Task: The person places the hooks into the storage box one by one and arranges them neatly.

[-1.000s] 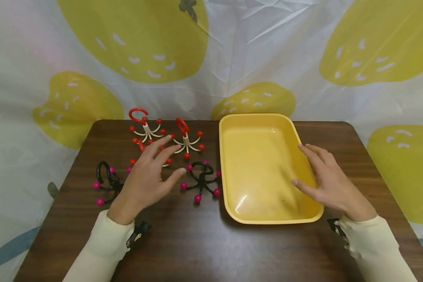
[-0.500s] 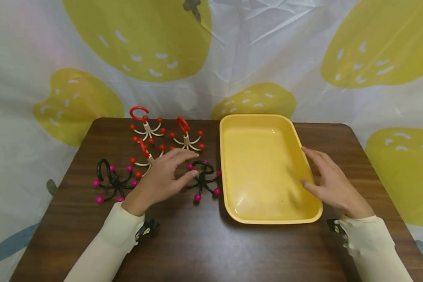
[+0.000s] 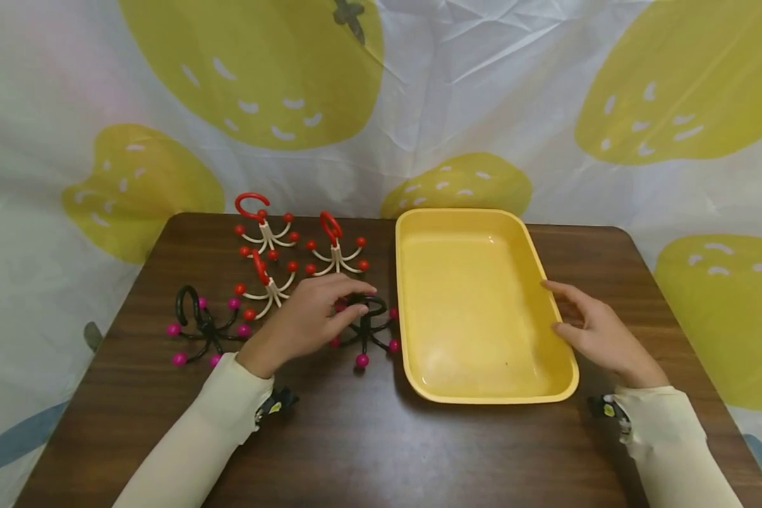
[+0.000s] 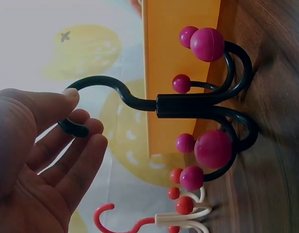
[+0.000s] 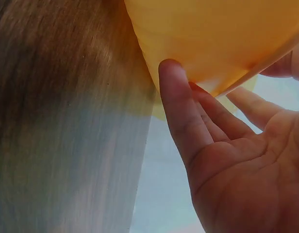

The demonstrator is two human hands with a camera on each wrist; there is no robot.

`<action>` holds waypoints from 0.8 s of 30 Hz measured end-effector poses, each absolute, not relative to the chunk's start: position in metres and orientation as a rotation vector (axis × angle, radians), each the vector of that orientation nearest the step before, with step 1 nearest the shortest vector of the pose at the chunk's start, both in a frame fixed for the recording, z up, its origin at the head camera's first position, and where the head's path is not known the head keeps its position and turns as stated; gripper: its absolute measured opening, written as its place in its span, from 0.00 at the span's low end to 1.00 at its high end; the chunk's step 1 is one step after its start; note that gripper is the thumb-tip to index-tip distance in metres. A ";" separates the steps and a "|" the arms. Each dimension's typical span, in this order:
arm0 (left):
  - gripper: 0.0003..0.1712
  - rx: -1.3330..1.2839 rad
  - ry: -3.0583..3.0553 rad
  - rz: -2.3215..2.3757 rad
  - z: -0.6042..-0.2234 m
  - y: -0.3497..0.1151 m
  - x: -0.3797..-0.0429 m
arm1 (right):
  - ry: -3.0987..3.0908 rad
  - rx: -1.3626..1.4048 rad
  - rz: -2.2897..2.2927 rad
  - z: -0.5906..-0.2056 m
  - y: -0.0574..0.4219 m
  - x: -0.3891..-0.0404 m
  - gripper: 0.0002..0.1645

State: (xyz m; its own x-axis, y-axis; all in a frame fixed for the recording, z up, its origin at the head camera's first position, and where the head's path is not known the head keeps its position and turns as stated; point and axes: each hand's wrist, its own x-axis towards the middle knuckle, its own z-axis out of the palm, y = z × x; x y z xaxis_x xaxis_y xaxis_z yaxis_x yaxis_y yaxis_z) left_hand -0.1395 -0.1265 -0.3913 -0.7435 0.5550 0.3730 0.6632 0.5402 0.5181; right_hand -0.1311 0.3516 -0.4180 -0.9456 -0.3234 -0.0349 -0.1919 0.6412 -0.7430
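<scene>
Left hand [image 3: 306,317] shifted rightward, pinching black hook [image 4: 181,106]

My left hand [image 3: 307,319] hides a part of the black hanger [image 3: 365,327] beside the tray [image 3: 463,296]; the table's [image 3: 432,455] near edge is cut off.

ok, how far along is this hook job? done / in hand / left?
Done: nothing I can see; the yellow tray holds no hooks. In hand: left hand has thumb and fingers around the near black hook; right hand is at the tray's side. Left, if the tray is the destination: that one, plus three red-and-white hooks and the far-left black hook.
</scene>
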 end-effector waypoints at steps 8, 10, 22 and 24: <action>0.15 -1.041 -2.596 -1.033 -0.391 -0.121 -0.142 | 2.612 -0.446 -1.310 -0.421 0.356 -0.131 0.40; 0.15 -1.039 -2.593 -1.042 -0.392 -0.120 -0.143 | 2.596 -0.435 -1.332 -0.421 0.357 -0.131 0.41; 0.14 -1.006 -2.589 -1.087 -0.389 -0.117 -0.146 | 2.560 -0.480 -1.410 -0.425 0.361 -0.132 0.40; 0.14 -1.006 -2.587 -1.103 -0.388 -0.116 -0.146 | 2.550 -0.481 -1.423 -0.425 0.361 -0.131 0.40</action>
